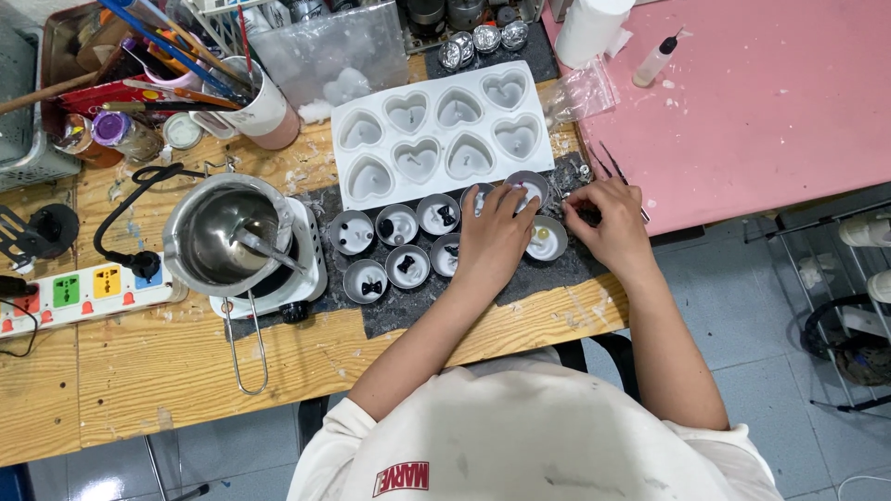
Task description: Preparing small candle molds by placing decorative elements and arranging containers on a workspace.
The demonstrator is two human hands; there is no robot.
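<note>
Fingers of the left hand [494, 237] are laid on a tealight cup [527, 188], clasping nothing; something tiny is pinched by the right hand [608, 221].

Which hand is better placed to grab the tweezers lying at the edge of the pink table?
The right hand, probably. It rests right beside the tweezers, while the left hand lies over the small candle cups, farther away.

A worn wooden workbench [139, 371] stands on the left, a pink table [770, 102] far right, and grey floor tiles [742, 306] lie beneath.
</note>
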